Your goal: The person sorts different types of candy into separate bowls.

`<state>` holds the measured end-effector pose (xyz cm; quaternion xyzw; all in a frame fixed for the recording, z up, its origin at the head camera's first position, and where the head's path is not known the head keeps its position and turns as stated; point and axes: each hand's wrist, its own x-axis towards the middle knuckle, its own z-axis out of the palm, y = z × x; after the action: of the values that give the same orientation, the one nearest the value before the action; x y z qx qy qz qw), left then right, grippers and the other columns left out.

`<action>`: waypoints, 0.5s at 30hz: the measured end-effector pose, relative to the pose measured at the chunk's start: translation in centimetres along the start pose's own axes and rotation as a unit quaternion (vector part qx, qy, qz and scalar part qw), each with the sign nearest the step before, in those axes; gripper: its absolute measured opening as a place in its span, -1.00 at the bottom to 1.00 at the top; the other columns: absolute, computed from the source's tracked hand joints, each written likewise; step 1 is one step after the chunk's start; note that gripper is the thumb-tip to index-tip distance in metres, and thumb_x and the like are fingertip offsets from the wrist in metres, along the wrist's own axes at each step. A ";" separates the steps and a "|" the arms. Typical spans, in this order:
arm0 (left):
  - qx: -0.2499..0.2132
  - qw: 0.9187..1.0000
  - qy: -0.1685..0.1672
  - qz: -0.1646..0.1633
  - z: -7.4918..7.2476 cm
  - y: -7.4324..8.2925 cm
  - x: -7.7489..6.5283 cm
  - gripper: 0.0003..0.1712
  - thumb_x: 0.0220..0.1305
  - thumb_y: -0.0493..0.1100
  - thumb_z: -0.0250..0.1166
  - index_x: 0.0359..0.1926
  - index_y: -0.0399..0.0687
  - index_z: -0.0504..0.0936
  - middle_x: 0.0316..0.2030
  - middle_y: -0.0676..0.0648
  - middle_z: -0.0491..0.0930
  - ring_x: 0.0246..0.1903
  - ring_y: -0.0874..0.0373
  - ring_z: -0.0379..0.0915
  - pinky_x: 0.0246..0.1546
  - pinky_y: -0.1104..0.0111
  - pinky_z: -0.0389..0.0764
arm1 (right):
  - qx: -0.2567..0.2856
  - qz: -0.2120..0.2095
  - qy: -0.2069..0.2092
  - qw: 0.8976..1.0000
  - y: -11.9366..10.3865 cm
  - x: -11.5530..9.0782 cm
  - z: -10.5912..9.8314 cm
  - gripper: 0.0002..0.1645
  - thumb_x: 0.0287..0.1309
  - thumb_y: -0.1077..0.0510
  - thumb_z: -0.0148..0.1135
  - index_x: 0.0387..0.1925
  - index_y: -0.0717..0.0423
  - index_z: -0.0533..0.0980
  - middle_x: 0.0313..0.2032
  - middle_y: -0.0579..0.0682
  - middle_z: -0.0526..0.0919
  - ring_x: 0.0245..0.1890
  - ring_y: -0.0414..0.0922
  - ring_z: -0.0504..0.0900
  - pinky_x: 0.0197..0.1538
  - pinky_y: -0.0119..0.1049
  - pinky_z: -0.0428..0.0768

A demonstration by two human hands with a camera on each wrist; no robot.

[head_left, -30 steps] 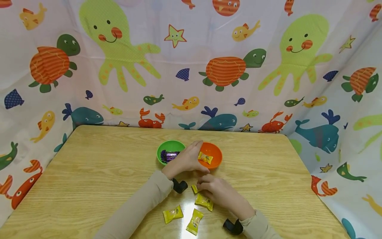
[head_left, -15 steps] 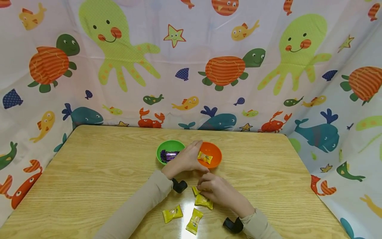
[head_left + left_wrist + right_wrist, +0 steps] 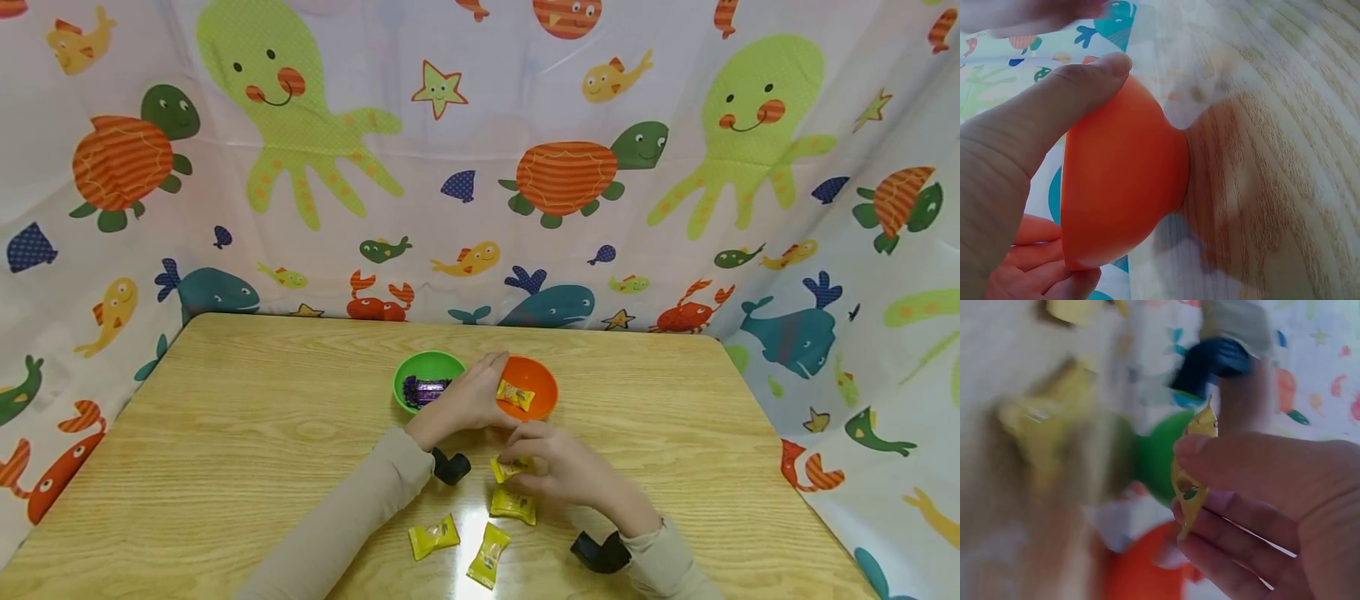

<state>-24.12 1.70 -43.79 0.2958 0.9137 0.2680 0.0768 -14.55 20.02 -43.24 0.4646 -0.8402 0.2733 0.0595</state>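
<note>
My left hand (image 3: 468,400) grips the orange bowl (image 3: 546,392) at its left side. In the left wrist view, the thumb lies on the rim of the upright orange bowl (image 3: 1125,169) and other fingers show across from it. One yellow-wrapped candy (image 3: 516,397) lies inside this bowl. Just in front of it, my right hand (image 3: 562,467) pinches another yellow-wrapped candy (image 3: 504,472) between thumb and fingers. The right wrist view shows the pinched candy (image 3: 1189,487) held above the table. Directly below this hand in the head view lies a yellow candy (image 3: 513,506) on the table.
Left of the orange bowl stands a green bowl (image 3: 431,360) with purple-wrapped candies (image 3: 427,392). Two more yellow candies lie nearer: one on the left (image 3: 434,537), one on the right (image 3: 489,556). The wooden table (image 3: 285,400) ends at a sea-animal curtain (image 3: 480,217).
My right hand has lifted the yellow candy off the table, and its wrist has shifted slightly right. The left hand and both bowls keep their places.
</note>
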 end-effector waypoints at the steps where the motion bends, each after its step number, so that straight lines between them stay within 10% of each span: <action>1: 0.000 1.000 0.000 0.001 0.0 0.0 0.0 0.34 -0.08 0.25 0.57 0.53 -0.23 0.04 0.46 -0.23 0.14 0.34 -0.14 0.25 0.28 0.01 0.38 | 0.007 0.010 0.000 1.000 -0.1 0.1 -0.6 -0.69 -0.02 0.30 0.52 -0.18 0.08 0.69 -0.16 -0.09 0.65 -0.13 -0.19 0.59 -0.02 -0.31 0.62; 15: -0.024 1.000 0.009 -0.005 0.2 -0.1 0.1 0.37 -0.13 0.28 0.59 0.53 -0.21 0.05 0.45 -0.21 0.16 0.30 -0.17 0.29 0.25 -0.05 0.39 | -0.010 0.134 0.079 0.988 3.1 2.5 -4.4 -0.70 -0.03 0.38 0.51 -0.26 0.10 0.60 -0.24 -0.07 0.66 -0.18 -0.08 0.60 -0.02 -0.04 0.63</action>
<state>-24.18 1.74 -43.98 0.2868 0.9092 0.2919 0.0766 -19.15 21.72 -39.88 0.3238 -0.8902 0.3066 0.0928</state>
